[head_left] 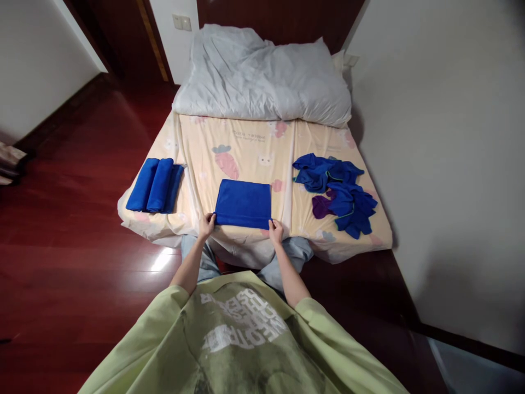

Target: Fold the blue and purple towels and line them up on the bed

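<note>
A blue cloth [243, 202], folded into a flat rectangle, lies at the front middle of the bed. My left hand [206, 225] pinches its near left corner. At the near right corner, my right hand [276, 230] grips the same cloth between thumb and fingers. Rolled blue cloths [159, 185] lie side by side on the left of the bed. On the right is a loose, crumpled heap of blue cloths [350, 200], with a purple piece [322, 206] among them.
The bed [254, 148] has a patterned cream sheet, and a bunched white quilt [262, 82] covers its far end. A wall [443, 137] runs close along the right side. Dark red floor [82, 219] stretches to the left.
</note>
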`<state>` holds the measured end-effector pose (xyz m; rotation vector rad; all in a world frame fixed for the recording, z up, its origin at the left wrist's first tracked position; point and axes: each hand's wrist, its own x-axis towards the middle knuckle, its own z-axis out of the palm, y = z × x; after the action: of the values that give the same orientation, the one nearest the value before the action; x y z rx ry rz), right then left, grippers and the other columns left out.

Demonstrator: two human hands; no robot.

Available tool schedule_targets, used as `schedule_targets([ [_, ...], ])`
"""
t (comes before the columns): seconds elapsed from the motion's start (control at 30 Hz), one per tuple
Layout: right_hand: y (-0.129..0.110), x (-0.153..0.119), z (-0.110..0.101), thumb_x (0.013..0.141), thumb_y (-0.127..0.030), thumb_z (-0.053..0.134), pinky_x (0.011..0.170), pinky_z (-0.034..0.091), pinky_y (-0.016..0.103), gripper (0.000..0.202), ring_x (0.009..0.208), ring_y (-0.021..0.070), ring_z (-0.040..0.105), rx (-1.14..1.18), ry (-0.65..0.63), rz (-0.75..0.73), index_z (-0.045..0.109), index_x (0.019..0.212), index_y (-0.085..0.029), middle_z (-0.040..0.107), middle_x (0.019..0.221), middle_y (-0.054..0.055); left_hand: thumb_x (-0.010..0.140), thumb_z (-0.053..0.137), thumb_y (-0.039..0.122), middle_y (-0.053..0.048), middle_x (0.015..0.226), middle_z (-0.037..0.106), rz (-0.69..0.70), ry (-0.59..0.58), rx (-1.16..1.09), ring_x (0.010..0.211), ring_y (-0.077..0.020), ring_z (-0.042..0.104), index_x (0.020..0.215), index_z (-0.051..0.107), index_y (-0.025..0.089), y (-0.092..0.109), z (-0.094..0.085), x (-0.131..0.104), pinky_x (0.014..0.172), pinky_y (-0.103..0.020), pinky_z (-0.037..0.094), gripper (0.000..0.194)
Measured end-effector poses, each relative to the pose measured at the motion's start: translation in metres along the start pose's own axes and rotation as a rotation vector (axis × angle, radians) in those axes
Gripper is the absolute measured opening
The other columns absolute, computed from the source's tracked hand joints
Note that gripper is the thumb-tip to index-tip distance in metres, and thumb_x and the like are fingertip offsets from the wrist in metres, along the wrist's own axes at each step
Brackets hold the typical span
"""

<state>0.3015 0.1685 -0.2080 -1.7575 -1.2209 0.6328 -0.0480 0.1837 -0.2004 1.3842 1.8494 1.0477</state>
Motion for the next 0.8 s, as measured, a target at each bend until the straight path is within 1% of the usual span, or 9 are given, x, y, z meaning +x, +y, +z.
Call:
schedule_targets([
  [0.2, -0.001, 0.002, 0.002, 0.088, -0.067, 0.05, 0.075, 0.055, 0.035, 0.055, 0.076, 0.0243, 0.066, -0.002, 0.01, 0.024, 0.073, 0.082, -0.017, 0.076, 0.082, 0.014, 0.091, 0.054, 0.047, -0.01, 0.084, 0.075, -0.012, 0.015, 0.013, 0.081, -0.025, 0.07, 0.086, 0.071, 0.019, 0.003, 0.0, 0.0, 0.077, -0.034, 0.053, 0.033],
  [0.43, 0.007, 0.004, 0.006, 0.085, -0.06, 0.055, 0.081, 0.057, 0.037, 0.047, 0.08, 0.0262, 0.07, 0.007, 0.041, 0.06, 0.073, 0.084, -0.017, 0.078, 0.087, 0.016, 0.087, 0.06, 0.047, -0.007, 0.08, 0.074, -0.066, 0.029, -0.016, 0.079, -0.0236, 0.07, 0.085, 0.071, 0.019, 0.005, 0.001, -0.001, 0.073, -0.032, 0.052, 0.03],
  [0.63, 0.01, 0.004, 0.009, 0.084, -0.057, 0.056, 0.084, 0.058, 0.038, 0.044, 0.081, 0.0262, 0.072, -0.013, 0.057, 0.082, 0.074, 0.087, -0.017, 0.078, 0.089, 0.016, 0.084, 0.063, 0.045, -0.004, 0.071, 0.07, -0.12, 0.058, -0.035, 0.073, -0.0214, 0.069, 0.082, 0.063, 0.022, 0.007, 0.002, 0.0, 0.068, -0.029, 0.049, 0.023],
  [0.8, 0.008, 0.005, 0.007, 0.084, -0.055, 0.057, 0.084, 0.057, 0.038, 0.041, 0.082, 0.0263, 0.072, -0.027, 0.058, 0.079, 0.074, 0.084, -0.017, 0.078, 0.089, 0.016, 0.083, 0.064, 0.043, -0.001, 0.068, 0.068, -0.131, 0.058, -0.057, 0.07, -0.0195, 0.067, 0.082, 0.058, 0.023, 0.007, 0.003, 0.002, 0.068, -0.028, 0.048, 0.021],
])
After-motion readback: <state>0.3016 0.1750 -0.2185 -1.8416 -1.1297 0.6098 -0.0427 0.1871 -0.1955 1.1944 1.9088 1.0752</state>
